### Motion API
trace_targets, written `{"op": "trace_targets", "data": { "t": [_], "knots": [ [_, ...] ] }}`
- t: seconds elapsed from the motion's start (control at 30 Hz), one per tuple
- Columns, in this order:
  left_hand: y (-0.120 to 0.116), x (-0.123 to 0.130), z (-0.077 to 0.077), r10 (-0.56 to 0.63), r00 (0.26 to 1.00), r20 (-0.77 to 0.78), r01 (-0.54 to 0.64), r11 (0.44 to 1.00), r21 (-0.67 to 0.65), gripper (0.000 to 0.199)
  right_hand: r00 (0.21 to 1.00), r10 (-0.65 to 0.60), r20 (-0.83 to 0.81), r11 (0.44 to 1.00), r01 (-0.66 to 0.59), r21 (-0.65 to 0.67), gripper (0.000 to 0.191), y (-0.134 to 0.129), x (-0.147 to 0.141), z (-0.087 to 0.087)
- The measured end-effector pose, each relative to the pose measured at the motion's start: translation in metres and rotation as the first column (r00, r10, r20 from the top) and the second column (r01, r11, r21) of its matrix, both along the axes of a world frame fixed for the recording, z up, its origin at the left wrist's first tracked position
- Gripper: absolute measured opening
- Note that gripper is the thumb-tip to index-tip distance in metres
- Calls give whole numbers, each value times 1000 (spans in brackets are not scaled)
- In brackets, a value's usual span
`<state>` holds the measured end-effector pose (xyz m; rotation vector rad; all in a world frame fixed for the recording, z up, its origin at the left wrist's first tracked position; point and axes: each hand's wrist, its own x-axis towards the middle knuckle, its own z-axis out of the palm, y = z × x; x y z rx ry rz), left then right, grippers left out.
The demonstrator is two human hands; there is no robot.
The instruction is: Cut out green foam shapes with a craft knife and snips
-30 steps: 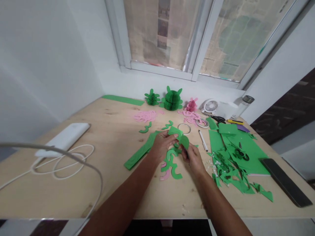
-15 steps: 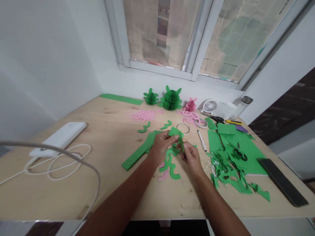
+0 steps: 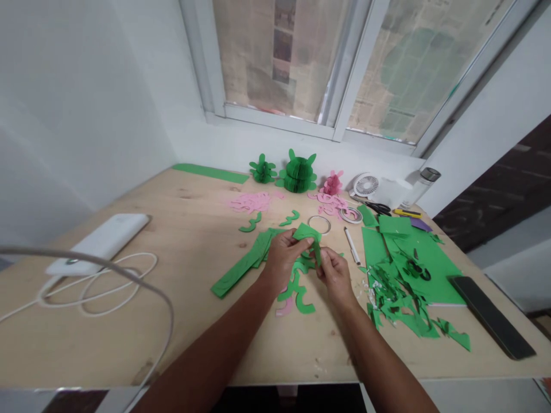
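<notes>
My left hand (image 3: 282, 255) pinches a piece of green paper (image 3: 305, 230) between thumb and fingers, above the middle of the table. My right hand (image 3: 336, 269) is closed at the paper's lower right end, where a narrow strip hangs down between its thumb and fingertips. Beneath the hands lie curved green paper cut-outs (image 3: 305, 304) and a pink curved cut-out (image 3: 284, 308), partly covered. Left of my left hand lie overlapping green paper strips (image 3: 239, 275) with faint drawn lines. Two wavy green cut-outs (image 3: 250, 222) rest beyond them.
To the right lie green sheets (image 3: 443, 264), heaped scraps (image 3: 396, 301), a black phone-like slab (image 3: 491, 317), a white pen (image 3: 352, 246) and tape rolls (image 3: 350, 215). Honeycomb paper figures (image 3: 300, 174), a small fan (image 3: 365, 185) and a bottle (image 3: 422, 186) stand behind. A cabled white power bank (image 3: 101, 244) lies left.
The hanging strip at my right hand has turned slightly and looks narrower. Both hands stay close together on the paper. The whole view has shifted a little.
</notes>
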<state>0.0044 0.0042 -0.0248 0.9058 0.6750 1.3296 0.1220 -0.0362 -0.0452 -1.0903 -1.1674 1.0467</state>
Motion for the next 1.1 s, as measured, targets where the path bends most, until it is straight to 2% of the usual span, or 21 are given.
{"op": "trace_targets", "data": {
  "t": [0.47,0.83,1.1],
  "knots": [
    [-10,3,7,162,975,-149,-161,987,22,16,981,38,-191,995,-55,-85,46,1,-6,-1],
    [-8,4,3,185,966,-179,-186,983,14,19,985,37,-167,996,-51,-79,47,0,-9,5],
    [-10,5,3,190,968,-165,-193,981,-1,17,983,20,-180,993,-41,-115,46,1,-9,1]
  ]
}}
